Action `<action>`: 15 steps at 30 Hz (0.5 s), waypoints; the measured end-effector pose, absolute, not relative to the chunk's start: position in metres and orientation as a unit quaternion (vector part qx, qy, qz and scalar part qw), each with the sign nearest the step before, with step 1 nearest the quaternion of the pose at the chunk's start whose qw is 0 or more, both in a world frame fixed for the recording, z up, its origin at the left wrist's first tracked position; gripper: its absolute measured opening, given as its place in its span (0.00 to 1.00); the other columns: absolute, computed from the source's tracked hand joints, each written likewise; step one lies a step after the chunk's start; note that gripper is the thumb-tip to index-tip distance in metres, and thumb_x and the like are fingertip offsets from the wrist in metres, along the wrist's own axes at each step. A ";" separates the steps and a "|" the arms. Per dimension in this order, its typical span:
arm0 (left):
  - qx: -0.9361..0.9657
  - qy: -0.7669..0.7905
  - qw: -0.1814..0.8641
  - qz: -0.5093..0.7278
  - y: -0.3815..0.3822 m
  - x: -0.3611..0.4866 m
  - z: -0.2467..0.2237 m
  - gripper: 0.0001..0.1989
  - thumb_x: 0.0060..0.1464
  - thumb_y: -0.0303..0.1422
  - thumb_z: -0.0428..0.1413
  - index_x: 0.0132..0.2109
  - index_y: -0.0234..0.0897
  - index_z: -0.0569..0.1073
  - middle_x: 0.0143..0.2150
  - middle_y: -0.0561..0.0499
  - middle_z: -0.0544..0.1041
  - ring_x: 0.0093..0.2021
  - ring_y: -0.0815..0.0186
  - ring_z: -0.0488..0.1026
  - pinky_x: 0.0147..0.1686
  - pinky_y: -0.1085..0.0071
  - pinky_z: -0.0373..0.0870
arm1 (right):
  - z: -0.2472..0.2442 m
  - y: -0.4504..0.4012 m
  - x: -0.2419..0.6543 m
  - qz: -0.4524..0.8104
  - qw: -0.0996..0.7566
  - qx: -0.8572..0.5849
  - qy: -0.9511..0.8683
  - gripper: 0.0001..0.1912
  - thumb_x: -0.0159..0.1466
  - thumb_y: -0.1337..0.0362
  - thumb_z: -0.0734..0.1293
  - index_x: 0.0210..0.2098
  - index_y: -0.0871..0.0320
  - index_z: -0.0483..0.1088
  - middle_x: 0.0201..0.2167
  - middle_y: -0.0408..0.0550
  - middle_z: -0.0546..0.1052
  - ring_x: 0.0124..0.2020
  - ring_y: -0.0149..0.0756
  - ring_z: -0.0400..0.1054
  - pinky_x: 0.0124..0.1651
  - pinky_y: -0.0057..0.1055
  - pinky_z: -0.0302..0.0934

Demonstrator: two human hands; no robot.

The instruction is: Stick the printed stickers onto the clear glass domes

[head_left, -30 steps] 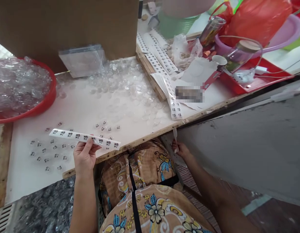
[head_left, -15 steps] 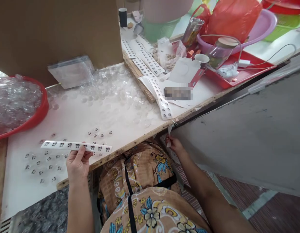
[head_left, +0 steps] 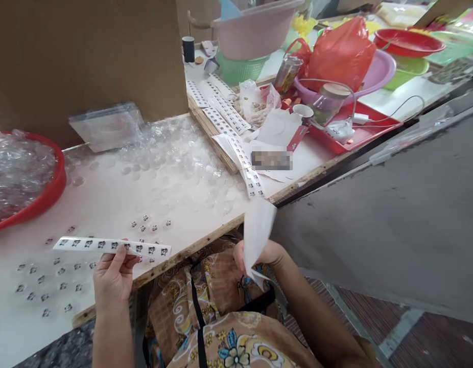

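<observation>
A white sticker strip point(head_left: 89, 244) with a row of small black panda-like prints is pinched in my left hand point(head_left: 114, 276), thumb on top, above the front of the white table. My right hand point(head_left: 259, 253) grips a blank white paper strip point(head_left: 258, 225) over my lap; the strip hides part of its fingers. Under and around the left hand lie several clear round discs point(head_left: 61, 271) bearing the same black print. Farther back, many plain clear discs point(head_left: 171, 138) are heaped. Another printed sticker strip point(head_left: 242, 153) trails toward the table's front edge.
On the left stands a red basin point(head_left: 60, 179) full of clear pieces. A brown cardboard panel point(head_left: 87, 56) rises behind clear plastic sheets point(head_left: 108, 128). To the right are a red tray point(head_left: 374, 134), a glass jar point(head_left: 328, 105) and a grey panel point(head_left: 374, 225).
My right hand has moved left and toward me, and the white paper strip now shows broad and raised in it. My left hand still holds the sticker strip. The view has shifted slightly.
</observation>
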State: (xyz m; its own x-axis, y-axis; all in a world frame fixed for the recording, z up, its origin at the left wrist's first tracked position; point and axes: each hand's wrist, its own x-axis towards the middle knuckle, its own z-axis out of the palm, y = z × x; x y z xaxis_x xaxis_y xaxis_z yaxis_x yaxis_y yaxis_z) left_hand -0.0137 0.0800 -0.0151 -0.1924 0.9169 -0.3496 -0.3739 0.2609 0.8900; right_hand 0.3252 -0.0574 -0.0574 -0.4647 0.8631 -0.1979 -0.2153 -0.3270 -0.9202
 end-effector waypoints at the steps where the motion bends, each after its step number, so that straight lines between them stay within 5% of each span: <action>1: 0.248 0.537 0.584 0.555 0.080 -0.014 -0.015 0.21 0.26 0.33 0.74 0.31 0.34 0.78 0.28 0.55 0.81 0.21 0.69 0.76 0.21 0.76 0.78 | -0.040 -0.051 0.337 0.707 0.398 -0.380 -0.444 0.22 0.49 0.46 0.74 0.27 0.61 0.71 0.23 0.46 0.73 0.26 0.34 0.67 0.33 0.32 0.63; 5: 0.236 0.531 0.587 0.563 0.079 -0.015 -0.015 0.22 0.23 0.33 0.74 0.30 0.34 0.78 0.30 0.54 0.82 0.22 0.68 0.76 0.20 0.76 0.78 | 0.012 -0.022 0.395 0.494 0.563 -0.574 -0.331 0.14 0.56 0.53 0.72 0.35 0.55 0.71 0.27 0.41 0.73 0.25 0.31 0.65 0.30 0.28 0.61; 7: 0.233 0.528 0.590 0.565 0.079 -0.016 -0.015 0.21 0.22 0.33 0.74 0.29 0.34 0.78 0.30 0.54 0.82 0.21 0.68 0.76 0.20 0.76 0.78 | 0.024 -0.006 0.421 0.333 0.569 -0.678 -0.323 0.13 0.58 0.54 0.69 0.36 0.55 0.70 0.28 0.42 0.72 0.27 0.32 0.64 0.32 0.30 0.62; 11: 0.228 0.525 0.594 0.565 0.080 -0.017 -0.016 0.21 0.23 0.33 0.74 0.29 0.33 0.78 0.30 0.54 0.82 0.22 0.68 0.77 0.20 0.77 0.78 | 0.023 0.023 0.449 0.019 0.347 -0.857 -0.381 0.10 0.63 0.62 0.61 0.39 0.58 0.72 0.33 0.52 0.75 0.36 0.42 0.67 0.42 0.36 0.60; 15: 0.227 0.523 0.598 0.563 0.080 -0.018 -0.019 0.21 0.24 0.33 0.74 0.30 0.32 0.78 0.30 0.53 0.82 0.23 0.68 0.77 0.21 0.77 0.78 | 0.005 0.044 0.445 -0.003 0.150 -0.890 -0.432 0.14 0.63 0.66 0.59 0.43 0.60 0.73 0.40 0.58 0.74 0.39 0.44 0.67 0.43 0.37 0.59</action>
